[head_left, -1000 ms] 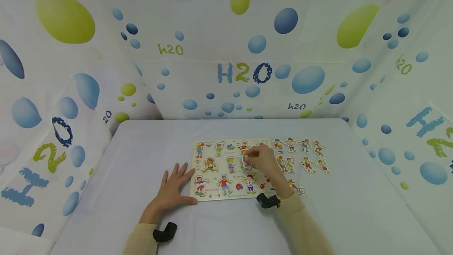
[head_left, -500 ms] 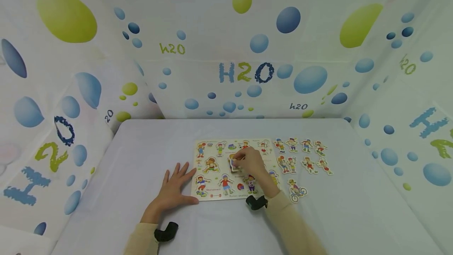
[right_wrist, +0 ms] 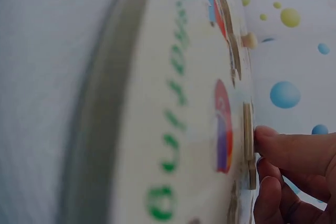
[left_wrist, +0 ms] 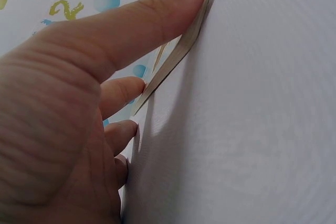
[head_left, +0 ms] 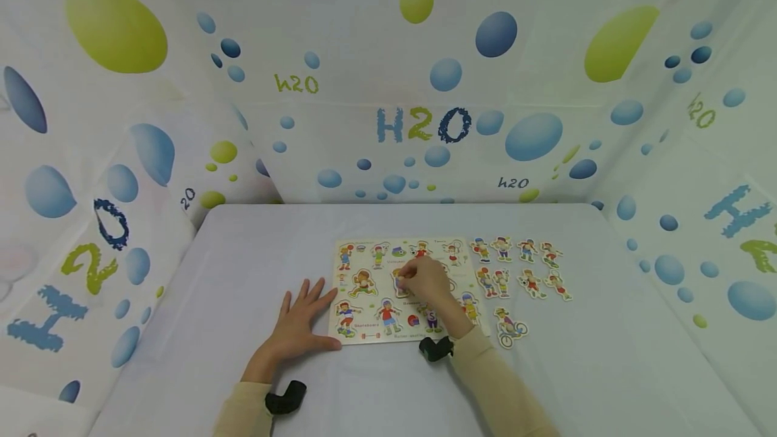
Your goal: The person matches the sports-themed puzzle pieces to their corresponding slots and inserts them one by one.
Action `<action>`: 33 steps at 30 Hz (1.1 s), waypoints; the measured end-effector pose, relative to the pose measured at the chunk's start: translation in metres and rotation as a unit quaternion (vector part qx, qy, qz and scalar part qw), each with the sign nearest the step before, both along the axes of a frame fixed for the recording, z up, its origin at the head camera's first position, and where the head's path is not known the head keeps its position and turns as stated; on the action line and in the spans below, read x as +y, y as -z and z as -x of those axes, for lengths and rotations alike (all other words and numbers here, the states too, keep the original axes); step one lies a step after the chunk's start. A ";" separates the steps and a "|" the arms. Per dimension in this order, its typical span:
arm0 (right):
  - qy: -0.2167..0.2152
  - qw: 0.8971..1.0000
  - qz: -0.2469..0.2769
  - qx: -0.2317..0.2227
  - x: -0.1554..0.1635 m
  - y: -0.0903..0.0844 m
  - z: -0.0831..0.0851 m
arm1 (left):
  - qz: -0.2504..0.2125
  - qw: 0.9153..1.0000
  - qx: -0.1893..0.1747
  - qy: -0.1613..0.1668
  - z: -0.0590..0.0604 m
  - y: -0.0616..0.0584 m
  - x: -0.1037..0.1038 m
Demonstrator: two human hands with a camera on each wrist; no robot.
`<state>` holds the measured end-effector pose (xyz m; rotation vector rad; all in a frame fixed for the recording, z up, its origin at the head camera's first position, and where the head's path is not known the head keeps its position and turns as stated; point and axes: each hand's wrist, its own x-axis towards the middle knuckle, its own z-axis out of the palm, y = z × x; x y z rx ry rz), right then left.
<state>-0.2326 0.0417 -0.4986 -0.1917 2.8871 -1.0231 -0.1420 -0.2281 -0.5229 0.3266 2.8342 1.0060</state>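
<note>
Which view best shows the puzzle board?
Head: puzzle board seen from above, nearly whole, partly hidden by the right hand. Left wrist: mostly its edge. Right wrist: steep close-up of one part, partly blurred.

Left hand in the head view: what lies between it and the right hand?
In the head view, the left part of the board lies between the left hand and right hand, bearing the runner, skateboarder and skater.
</note>
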 end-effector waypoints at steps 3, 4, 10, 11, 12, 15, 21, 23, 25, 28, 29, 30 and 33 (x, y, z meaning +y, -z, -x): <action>-0.002 1.000 0.004 0.001 0.001 0.001 -0.001 | 0.001 1.000 0.001 0.000 0.000 0.000 0.001; -0.004 1.000 0.005 0.002 0.001 0.001 -0.001 | 0.002 1.000 0.001 0.000 0.000 0.000 0.001; -0.001 1.000 -0.001 0.001 0.001 0.000 -0.003 | 0.006 1.000 -0.003 -0.001 0.000 0.001 0.001; 0.000 1.000 -0.003 -0.001 0.000 0.001 -0.003 | 0.007 1.000 -0.003 -0.001 0.000 0.001 0.001; 0.000 1.000 -0.005 -0.001 0.000 0.001 -0.003 | 0.008 1.000 -0.003 0.000 0.000 0.001 0.001; -0.002 1.000 -0.007 0.000 -0.001 0.001 -0.003 | 0.008 1.000 0.000 0.000 0.000 0.001 0.001; -0.006 1.000 -0.007 0.003 -0.001 0.000 -0.005 | 0.004 1.000 0.001 0.001 -0.001 0.000 0.000; -0.007 1.000 -0.008 0.004 -0.002 -0.001 -0.005 | 0.005 1.000 0.001 0.001 -0.001 0.000 0.000; -0.009 1.000 -0.009 0.005 -0.002 -0.002 -0.005 | 0.007 1.000 0.003 0.002 -0.001 0.000 0.000; -0.012 1.000 -0.009 0.006 -0.002 -0.004 -0.005 | 0.009 1.000 0.001 0.002 -0.001 0.000 -0.001; -0.012 1.000 -0.010 0.006 -0.002 -0.004 -0.005 | 0.009 1.000 0.002 0.003 0.000 0.000 -0.001; -0.012 1.000 -0.010 0.006 -0.002 -0.004 -0.005 | 0.008 1.000 0.002 0.003 0.000 0.000 -0.001; -0.013 1.000 -0.012 0.006 -0.001 -0.003 -0.005 | 0.008 1.000 0.001 0.003 0.000 -0.001 0.000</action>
